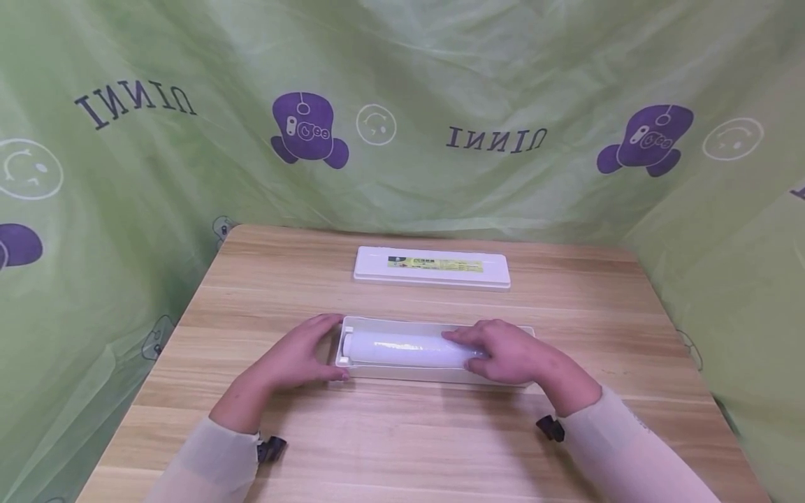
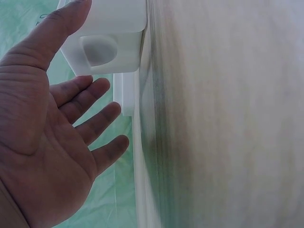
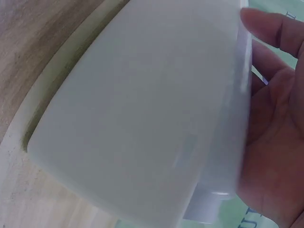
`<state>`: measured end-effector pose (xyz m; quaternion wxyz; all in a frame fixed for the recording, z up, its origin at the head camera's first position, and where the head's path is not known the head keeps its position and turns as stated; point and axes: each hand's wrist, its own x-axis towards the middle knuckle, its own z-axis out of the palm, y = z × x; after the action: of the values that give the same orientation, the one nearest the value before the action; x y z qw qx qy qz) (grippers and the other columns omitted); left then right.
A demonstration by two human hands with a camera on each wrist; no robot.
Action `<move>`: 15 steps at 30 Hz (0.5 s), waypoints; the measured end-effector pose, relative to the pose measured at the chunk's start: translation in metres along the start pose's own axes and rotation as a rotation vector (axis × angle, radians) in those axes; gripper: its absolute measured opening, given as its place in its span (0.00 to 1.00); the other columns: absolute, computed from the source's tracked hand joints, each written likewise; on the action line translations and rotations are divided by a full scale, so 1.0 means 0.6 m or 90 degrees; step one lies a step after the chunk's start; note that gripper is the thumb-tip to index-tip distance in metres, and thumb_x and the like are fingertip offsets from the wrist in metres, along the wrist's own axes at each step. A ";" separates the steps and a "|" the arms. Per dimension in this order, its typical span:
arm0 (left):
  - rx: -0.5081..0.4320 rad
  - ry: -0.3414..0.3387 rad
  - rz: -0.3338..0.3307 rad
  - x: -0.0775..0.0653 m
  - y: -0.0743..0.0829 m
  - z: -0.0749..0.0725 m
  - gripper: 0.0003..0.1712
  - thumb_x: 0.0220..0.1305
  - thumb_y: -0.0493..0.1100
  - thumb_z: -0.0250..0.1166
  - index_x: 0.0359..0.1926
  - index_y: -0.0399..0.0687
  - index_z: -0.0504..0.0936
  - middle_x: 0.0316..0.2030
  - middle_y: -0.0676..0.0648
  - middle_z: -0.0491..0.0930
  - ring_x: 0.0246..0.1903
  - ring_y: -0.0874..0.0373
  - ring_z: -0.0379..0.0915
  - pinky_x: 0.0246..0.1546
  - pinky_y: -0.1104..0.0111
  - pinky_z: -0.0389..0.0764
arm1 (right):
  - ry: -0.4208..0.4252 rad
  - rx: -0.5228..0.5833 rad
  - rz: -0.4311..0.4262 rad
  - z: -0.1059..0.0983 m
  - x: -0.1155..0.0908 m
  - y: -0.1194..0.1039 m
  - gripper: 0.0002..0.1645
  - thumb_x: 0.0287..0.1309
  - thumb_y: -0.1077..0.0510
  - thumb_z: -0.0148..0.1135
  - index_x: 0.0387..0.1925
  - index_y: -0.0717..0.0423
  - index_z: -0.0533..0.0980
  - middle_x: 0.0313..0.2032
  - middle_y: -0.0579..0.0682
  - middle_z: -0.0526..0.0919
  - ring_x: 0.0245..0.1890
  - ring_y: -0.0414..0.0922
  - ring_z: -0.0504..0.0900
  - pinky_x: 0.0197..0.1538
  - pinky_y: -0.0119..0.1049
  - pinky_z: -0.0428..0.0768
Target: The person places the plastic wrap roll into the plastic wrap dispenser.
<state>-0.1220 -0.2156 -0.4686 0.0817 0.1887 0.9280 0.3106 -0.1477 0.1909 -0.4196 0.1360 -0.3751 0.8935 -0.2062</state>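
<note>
A white, long, narrow cling film box (image 1: 409, 374) stands uncovered on the table. Inside it lies a shiny roll of cling film (image 1: 402, 349), with a white holder piece at its left end. My left hand (image 1: 298, 358) is spread around the box's left end, thumb at the near corner and fingers toward the far one. In the left wrist view its palm is bare beside the box end with a round recess (image 2: 100, 50). My right hand (image 1: 509, 353) rests over the right part of the roll, fingers on the film and thumb at the near rim, hiding the roll's right end.
Behind the box lies its white lid (image 1: 434, 278) with a yellow-green label (image 1: 434, 264). The wood-grain table (image 1: 390, 440) meets a green printed curtain (image 1: 402, 188) at the back and sides. Black wrist mounts (image 1: 272, 448) sit under both sleeves.
</note>
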 end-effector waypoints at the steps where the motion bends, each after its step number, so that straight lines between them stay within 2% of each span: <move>1: 0.000 0.000 0.000 0.000 0.000 0.000 0.65 0.43 0.67 0.83 0.77 0.44 0.66 0.73 0.42 0.69 0.73 0.42 0.62 0.74 0.47 0.63 | 0.003 -0.003 0.002 0.000 0.000 0.000 0.33 0.62 0.61 0.67 0.70 0.49 0.76 0.67 0.47 0.79 0.62 0.50 0.81 0.64 0.52 0.79; 4: 0.003 -0.001 0.005 0.001 0.000 0.000 0.65 0.44 0.68 0.82 0.77 0.43 0.66 0.73 0.42 0.69 0.73 0.41 0.62 0.74 0.46 0.63 | 0.007 -0.016 0.007 0.002 0.000 0.000 0.33 0.60 0.65 0.64 0.68 0.49 0.78 0.66 0.50 0.80 0.62 0.52 0.80 0.64 0.54 0.79; 8: 0.010 -0.001 0.006 0.001 -0.002 0.002 0.65 0.44 0.69 0.81 0.77 0.44 0.65 0.73 0.42 0.69 0.73 0.41 0.62 0.74 0.46 0.63 | -0.002 -0.023 0.016 0.004 0.001 0.000 0.32 0.61 0.65 0.64 0.68 0.48 0.78 0.65 0.52 0.80 0.64 0.53 0.79 0.67 0.54 0.77; 15: 0.008 0.003 0.004 0.001 -0.004 0.003 0.66 0.43 0.69 0.82 0.77 0.44 0.65 0.73 0.42 0.69 0.73 0.42 0.63 0.74 0.46 0.64 | 0.002 -0.041 -0.004 0.005 0.001 -0.002 0.32 0.63 0.65 0.66 0.69 0.49 0.77 0.66 0.52 0.80 0.65 0.53 0.79 0.67 0.54 0.77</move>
<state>-0.1225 -0.2161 -0.4718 0.0777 0.1913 0.9295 0.3055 -0.1462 0.1888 -0.4217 0.1220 -0.3816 0.8987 -0.1783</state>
